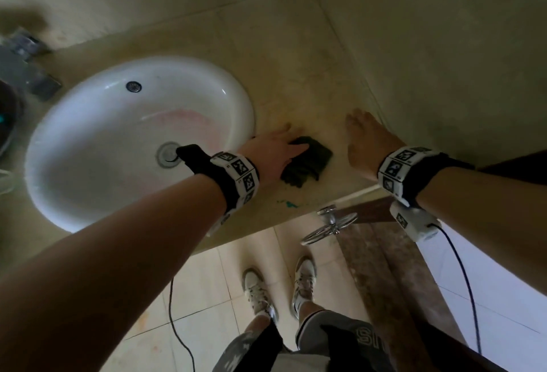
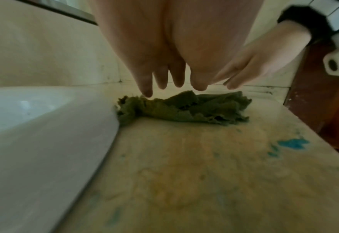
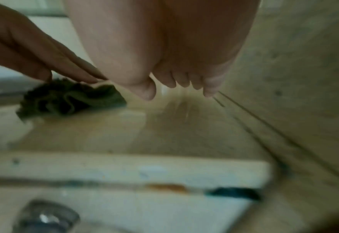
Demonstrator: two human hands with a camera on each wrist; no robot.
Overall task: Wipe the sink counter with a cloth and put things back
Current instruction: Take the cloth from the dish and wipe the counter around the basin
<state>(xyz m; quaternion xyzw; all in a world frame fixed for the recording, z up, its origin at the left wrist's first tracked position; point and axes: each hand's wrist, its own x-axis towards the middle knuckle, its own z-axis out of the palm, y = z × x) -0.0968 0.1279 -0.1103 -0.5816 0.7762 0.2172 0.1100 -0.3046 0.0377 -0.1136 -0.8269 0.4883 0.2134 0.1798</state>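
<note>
A crumpled dark green cloth (image 1: 307,161) lies on the beige counter (image 1: 296,75) just right of the white sink (image 1: 59,140). My left hand (image 1: 284,146) reaches over the sink's rim with straight fingers laid on the cloth's near-left part. In the left wrist view those fingertips (image 2: 146,93) meet the cloth (image 2: 184,108) at its far edge. My right hand (image 1: 364,132) is flat and open over the bare counter by the right wall, apart from the cloth and holding nothing. The right wrist view shows its fingers (image 3: 176,85) straight, with the cloth (image 3: 70,97) to their left.
A tiled wall (image 1: 444,61) bounds the counter on the right. Teal stains (image 1: 287,203) mark the counter near its front edge. Blurred metal fittings (image 1: 26,46) sit at the back left. A chrome ring holder (image 1: 328,223) hangs below the counter's front.
</note>
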